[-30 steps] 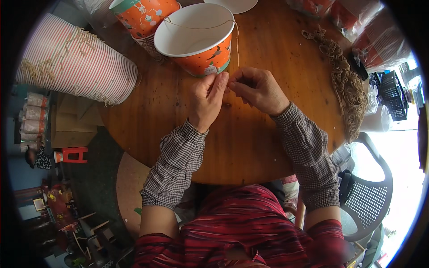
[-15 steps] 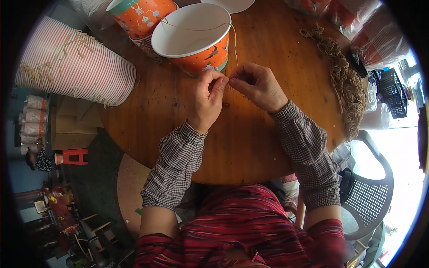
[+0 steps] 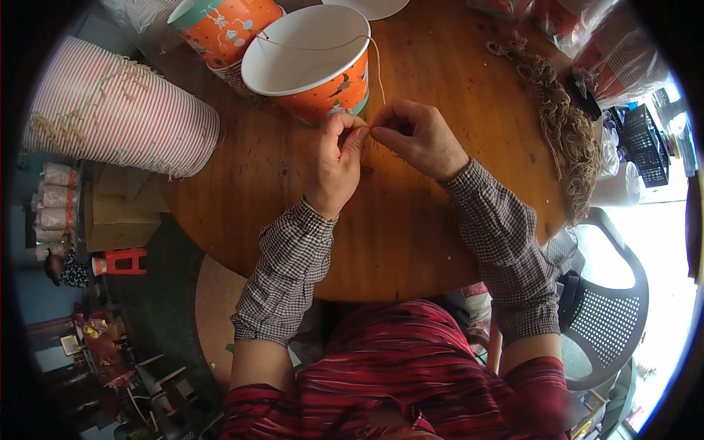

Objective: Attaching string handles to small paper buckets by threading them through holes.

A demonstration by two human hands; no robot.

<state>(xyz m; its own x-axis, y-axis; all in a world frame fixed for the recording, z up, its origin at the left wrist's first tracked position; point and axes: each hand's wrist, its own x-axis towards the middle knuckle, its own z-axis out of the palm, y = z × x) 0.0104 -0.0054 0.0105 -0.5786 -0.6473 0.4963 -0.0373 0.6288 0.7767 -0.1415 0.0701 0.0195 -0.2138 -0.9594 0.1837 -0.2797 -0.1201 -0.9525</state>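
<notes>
Wooden round table under both hands. Striped cup stack far left of left hand. Orange paper bucket just beyond fingertips. Left hand and right hand pinch thin string, fingertips touching.

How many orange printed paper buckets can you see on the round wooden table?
2. One orange bucket stands open just beyond the left hand and right hand. The second bucket sits behind it, upper left. Others may be hidden.
</notes>
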